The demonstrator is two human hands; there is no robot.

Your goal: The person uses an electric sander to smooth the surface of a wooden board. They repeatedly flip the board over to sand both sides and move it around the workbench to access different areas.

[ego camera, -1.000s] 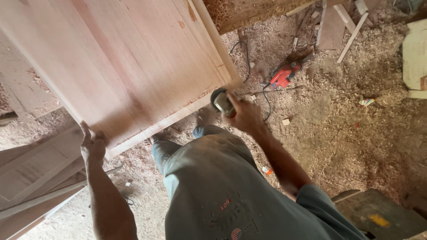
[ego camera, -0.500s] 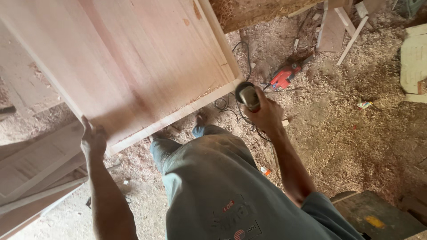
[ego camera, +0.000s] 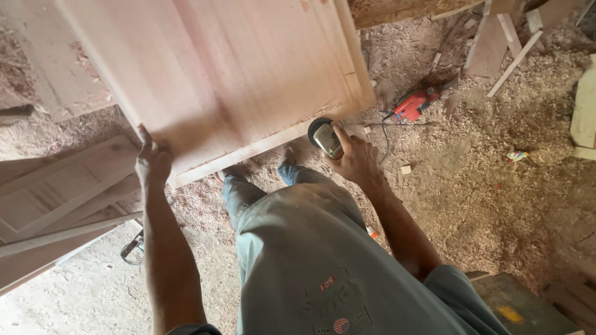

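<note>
The big board (ego camera: 217, 74) fills the upper left. The left hand (ego camera: 152, 162) grips its near corner. The right hand (ego camera: 354, 158) is closed around a sander (ego camera: 324, 136) at its lower edge. Best keep the sander flat and the board steady.

My left hand (ego camera: 152, 162) reaches forward on a straight arm, fingers (ego camera: 144, 138) curled upward in a grip; my right hand (ego camera: 355, 158) extends ahead, wrist bent, fingers wrapped tight, both arms bare
</note>
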